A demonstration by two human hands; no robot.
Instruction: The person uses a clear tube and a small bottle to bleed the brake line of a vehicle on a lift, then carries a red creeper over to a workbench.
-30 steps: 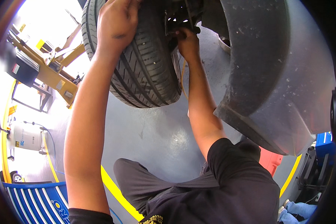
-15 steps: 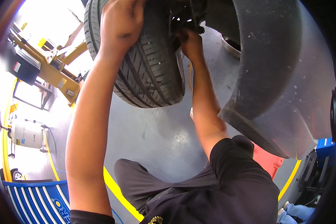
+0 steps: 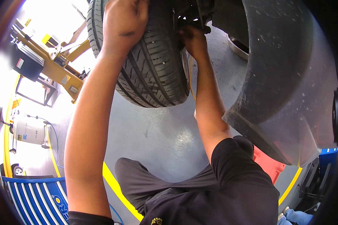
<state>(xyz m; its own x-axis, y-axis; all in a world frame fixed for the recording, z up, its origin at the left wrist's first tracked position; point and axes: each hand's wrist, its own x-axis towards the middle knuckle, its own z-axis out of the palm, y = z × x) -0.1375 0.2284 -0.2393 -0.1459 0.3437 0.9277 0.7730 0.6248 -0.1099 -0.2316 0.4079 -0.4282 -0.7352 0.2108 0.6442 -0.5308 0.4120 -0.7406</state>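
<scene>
Reaching forward, the left hand overlapped a tire, the right hand dark parts beside it; whether either gripped could not be told

Bare hands: two, comprising one left hand and one right hand. Large tyre: one. Bumper: one. Toward right edge of floor: one red case. Toward left edge: one white cylinder, one blue slatted panel.
</scene>
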